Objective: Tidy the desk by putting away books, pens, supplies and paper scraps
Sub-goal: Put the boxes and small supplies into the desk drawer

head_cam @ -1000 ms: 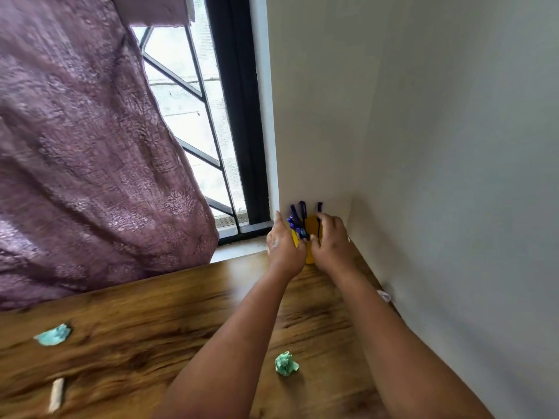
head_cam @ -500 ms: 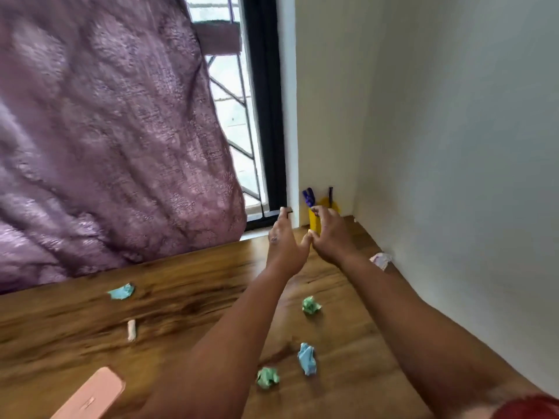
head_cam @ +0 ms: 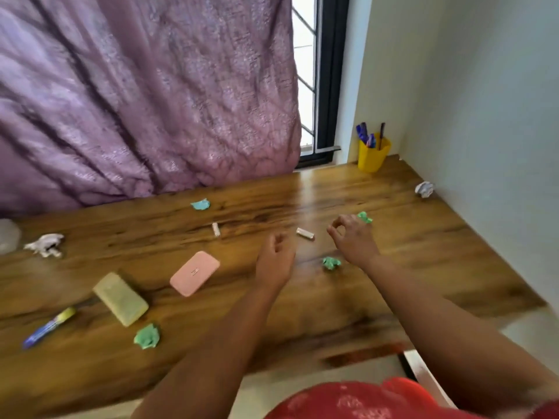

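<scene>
A wooden counter [head_cam: 408,237] with dark grain is seen from above. At its far right corner, against the pale wall, a yellow plastic cup [head_cam: 372,155] stands upright with blue pens [head_cam: 364,136] in it.

The left hand [head_cam: 273,258] is held over the middle of the counter with its fingers loosely curled; nothing is seen in it. The right hand [head_cam: 352,237] is held further right, its thumb and forefinger bent together into a ring, and nothing can be made out between them.

Between the two hands, on the counter, a small white cylindrical piece [head_cam: 305,233] lies, and a second small white stick [head_cam: 215,229] lies further left. A crumpled green paper scrap [head_cam: 331,263] rests just near the right wrist, and another green scrap [head_cam: 365,216] lies just beyond the right hand. A white crumpled paper ball [head_cam: 424,189] sits near the right wall. A light blue scrap [head_cam: 201,204] lies toward the far edge by the purple curtain [head_cam: 145,95].

To the left, a pink rectangular case [head_cam: 194,277], a pale yellow rectangular block [head_cam: 120,298], a larger green crumpled scrap [head_cam: 146,336], a blue and yellow tube [head_cam: 48,328] and a white crumpled paper [head_cam: 45,244] are spread apart on the counter.
</scene>
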